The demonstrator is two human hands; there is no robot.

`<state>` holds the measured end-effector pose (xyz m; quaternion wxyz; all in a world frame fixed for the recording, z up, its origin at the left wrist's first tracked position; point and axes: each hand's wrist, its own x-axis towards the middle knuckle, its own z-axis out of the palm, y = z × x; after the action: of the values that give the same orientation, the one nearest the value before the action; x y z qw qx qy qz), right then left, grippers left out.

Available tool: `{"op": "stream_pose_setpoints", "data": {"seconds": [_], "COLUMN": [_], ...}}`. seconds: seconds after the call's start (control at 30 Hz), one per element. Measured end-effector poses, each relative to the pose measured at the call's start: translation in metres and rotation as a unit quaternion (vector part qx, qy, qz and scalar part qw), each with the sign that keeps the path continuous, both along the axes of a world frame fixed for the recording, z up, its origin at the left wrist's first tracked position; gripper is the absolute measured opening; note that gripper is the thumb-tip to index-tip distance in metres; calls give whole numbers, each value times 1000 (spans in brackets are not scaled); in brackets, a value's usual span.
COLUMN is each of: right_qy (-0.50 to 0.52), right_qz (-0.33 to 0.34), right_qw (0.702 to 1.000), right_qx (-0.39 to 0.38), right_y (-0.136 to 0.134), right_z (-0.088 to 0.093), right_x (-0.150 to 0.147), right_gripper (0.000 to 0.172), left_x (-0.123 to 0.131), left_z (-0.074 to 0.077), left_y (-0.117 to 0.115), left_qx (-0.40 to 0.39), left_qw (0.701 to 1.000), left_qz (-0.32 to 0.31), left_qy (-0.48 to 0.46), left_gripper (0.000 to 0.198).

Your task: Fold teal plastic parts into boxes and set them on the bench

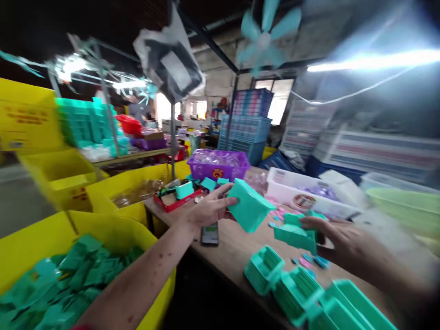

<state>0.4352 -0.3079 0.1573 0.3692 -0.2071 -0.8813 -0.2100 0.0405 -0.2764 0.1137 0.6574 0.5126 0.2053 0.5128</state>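
Note:
Above the table, my left hand (215, 204) is closed round the edge of a flat-sided teal plastic piece (249, 205). To its right, my right hand (335, 233) grips a second teal plastic part (295, 233), box-like with a recess; motion blurs it, and some fingers are hidden behind it. The two pieces are apart. Below them a row of teal plastic boxes with open tops (263, 269) stands along the table's near edge. Small blue and pink discs (305, 261) lie scattered under my right hand.
A phone (209, 233) lies on the wooden table (227, 252). Behind it are a red tray (178, 200), a purple basket (218, 172) of clear plastic pieces and a white bin (305, 197). At left, a yellow bin (151, 238) holds many teal parts.

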Motion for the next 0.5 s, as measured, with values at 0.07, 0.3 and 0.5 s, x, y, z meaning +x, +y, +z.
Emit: {"op": "stream_pose_setpoints", "data": {"seconds": [0.07,0.3,0.5], "right_qy": [-123,-2,234], "right_qz": [-11,-38,-80], "right_qw": [992,999,958], "right_qx": [-3,15,-143], "right_y": [-25,-102,-133], "right_z": [1,-6,-70], "right_x": [13,-9,-25], "right_gripper": [22,42,77], "left_x": [8,56,82], "left_z": [0,-18,-65], "left_y": [-16,-60,-96], "left_qx": [-2,56,80], "left_qw": [999,995,995], "left_qz": [-45,-81,-60], "left_qy": [5,26,29], "left_gripper": [78,63,59]}}
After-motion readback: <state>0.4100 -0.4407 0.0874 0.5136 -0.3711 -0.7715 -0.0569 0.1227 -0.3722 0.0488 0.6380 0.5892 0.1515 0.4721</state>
